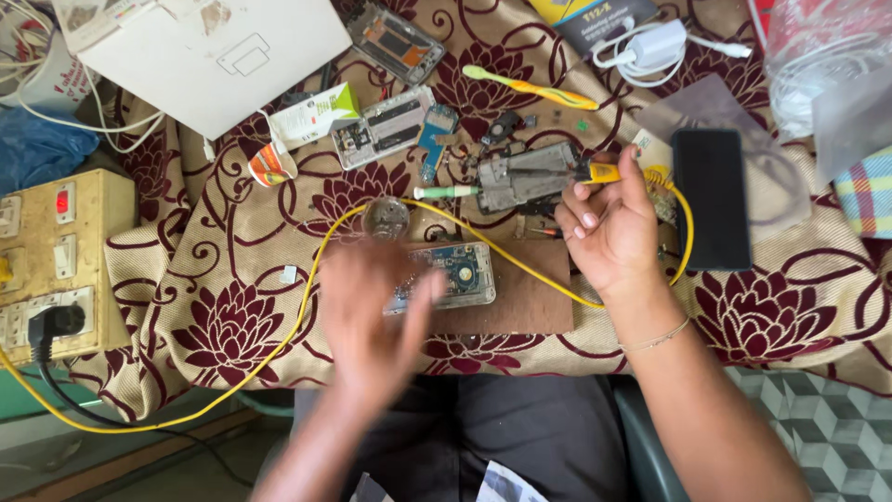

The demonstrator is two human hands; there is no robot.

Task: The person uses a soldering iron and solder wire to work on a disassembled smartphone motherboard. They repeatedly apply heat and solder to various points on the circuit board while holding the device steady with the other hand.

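Note:
My right hand grips the yellow handle of a soldering iron, whose yellow cord loops across the cloth to the left. The iron rests on a grey metal holder. My left hand is blurred with motion, fingers spread, over the left end of an opened phone body with a blue circuit board. That phone lies on a brown board. A small clear round container stands just above my left hand.
A black phone lies right of my right hand. Two more opened phones, a yellow toothbrush, a white box lid and a white charger sit farther back. A switchboard with a black plug stands at left.

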